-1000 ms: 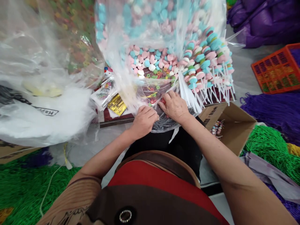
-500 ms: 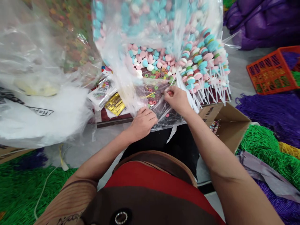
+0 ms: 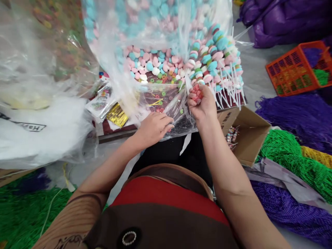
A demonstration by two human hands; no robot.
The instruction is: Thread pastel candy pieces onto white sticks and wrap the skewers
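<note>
My right hand (image 3: 203,103) is turned palm up, its fingers curled round a cluster of red-pink ring candies (image 3: 197,94). My left hand (image 3: 155,128) lies at the table's front edge with bent fingers on a clear plastic bag (image 3: 178,116). What lies under those fingers is partly hidden. Loose green and pink ring candies (image 3: 162,93) show in and behind the bag. Beyond them is a heap of pink, blue and white marshmallows (image 3: 150,64). Just past my right hand, finished-looking marshmallow skewers (image 3: 215,65) on white sticks are piled together.
Gold twist ties (image 3: 118,114) and printed packets (image 3: 101,103) lie left of the bag. A white sack (image 3: 44,131) bulges at far left. Right of the table stand an open cardboard box (image 3: 249,135) and an orange crate (image 3: 293,69), near purple and green strands (image 3: 287,148).
My right hand has turned palm up and now shows a cluster of red-pink ring candies. My left hand's fingers have loosened and stretched slightly. The whole view has shifted a little.
</note>
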